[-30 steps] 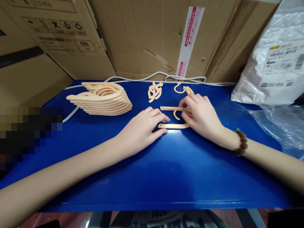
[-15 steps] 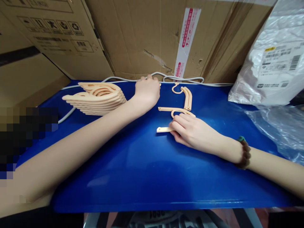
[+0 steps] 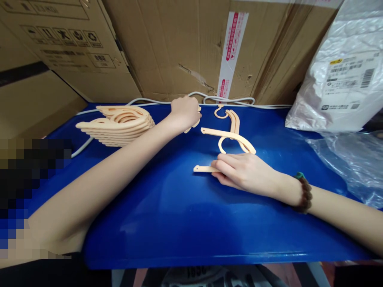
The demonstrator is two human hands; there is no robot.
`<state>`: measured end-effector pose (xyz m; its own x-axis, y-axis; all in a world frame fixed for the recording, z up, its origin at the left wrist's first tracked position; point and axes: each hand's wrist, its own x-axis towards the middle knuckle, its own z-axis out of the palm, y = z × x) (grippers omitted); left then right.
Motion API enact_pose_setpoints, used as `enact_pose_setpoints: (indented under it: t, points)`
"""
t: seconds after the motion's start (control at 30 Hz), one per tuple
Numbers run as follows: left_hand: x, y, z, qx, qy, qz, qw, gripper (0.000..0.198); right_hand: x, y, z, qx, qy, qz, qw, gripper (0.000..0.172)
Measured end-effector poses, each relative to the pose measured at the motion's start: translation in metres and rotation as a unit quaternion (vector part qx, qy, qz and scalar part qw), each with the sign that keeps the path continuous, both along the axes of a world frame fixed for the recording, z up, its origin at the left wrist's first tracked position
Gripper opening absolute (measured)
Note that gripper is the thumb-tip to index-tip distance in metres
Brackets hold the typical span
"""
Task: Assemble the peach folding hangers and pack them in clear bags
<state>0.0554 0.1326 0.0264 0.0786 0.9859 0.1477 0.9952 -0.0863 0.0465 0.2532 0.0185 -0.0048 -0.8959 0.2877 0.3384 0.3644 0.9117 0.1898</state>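
**A:** What has changed in the last second?

**B:** The left hand (image 3: 186,113) has left the folding hanger (image 3: 228,136) in the middle of the blue table (image 3: 179,223). It now sits at the far edge, curled over the small pile of hook pieces (image 3: 195,120). Whether it has one pinched cannot be told, because the fingers hide it.

**A:** And the other hand?

**B:** The right hand (image 3: 239,172) has stayed on the hanger. Its fingers lie close together over the lower arm (image 3: 203,169), with the thumb tucked against it, holding it down on the table. The upper arm has swung wider from the lower one than it was, so the hook (image 3: 222,146) between them shows plainly.

**A:** So the hanger is held by one hand alone?

**B:** Yes, only the right. It lies open near the table's middle, just in front of two loose arm pieces (image 3: 234,119) and a single hook (image 3: 219,113) by the far edge.

**A:** Anything else about?

**B:** A stack of finished hangers (image 3: 119,123) stands toward the far left corner. A white cable (image 3: 227,98) runs along the far edge beneath the cardboard boxes (image 3: 179,48).
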Motion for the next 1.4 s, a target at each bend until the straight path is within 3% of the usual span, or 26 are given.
enact_pose_setpoints:
  t: [0.17, 0.4, 0.57, 0.73, 0.97, 1.1, 1.2, 1.3, 1.4]
  points:
    - [-0.001, 0.002, 0.006, -0.054, -0.007, 0.027, 0.998, 0.043, 0.001, -0.001, 0.000, 0.022, 0.013, 0.003, 1.000, 0.025]
    - [-0.009, 0.006, 0.001, -0.061, -0.042, 0.038, 0.997, 0.052, 0.002, -0.001, 0.003, 0.017, 0.028, -0.013, 0.999, 0.026]
    - [-0.011, 0.006, -0.001, -0.056, -0.052, 0.031, 0.997, 0.044, 0.003, -0.001, 0.002, 0.007, 0.038, -0.026, 0.999, 0.027]
    - [-0.009, 0.000, 0.001, -0.052, -0.051, 0.023, 0.997, 0.029, 0.002, 0.001, 0.001, -0.070, 0.047, -0.035, 0.996, 0.025]
    - [-0.006, -0.007, -0.006, 0.009, -0.049, -0.016, 0.999, 0.025, 0.003, -0.002, 0.000, -0.112, 0.090, -0.029, 0.989, 0.012]
    - [-0.003, -0.026, -0.005, 0.101, -0.115, -0.092, 0.984, 0.023, 0.004, -0.003, 0.000, -0.154, 0.115, -0.030, 0.981, 0.009]
    - [-0.002, -0.055, -0.001, 0.116, -0.201, -0.165, 0.959, 0.024, 0.005, -0.002, 0.001, -0.171, 0.121, -0.028, 0.977, 0.010]
    - [-0.004, -0.084, 0.003, 0.089, -0.239, -0.179, 0.950, 0.019, 0.005, -0.001, 0.001, -0.164, 0.126, -0.030, 0.978, 0.009]
    - [-0.010, -0.103, 0.002, 0.097, -0.240, -0.153, 0.954, 0.015, 0.005, 0.000, 0.001, -0.146, 0.118, -0.027, 0.982, 0.009]
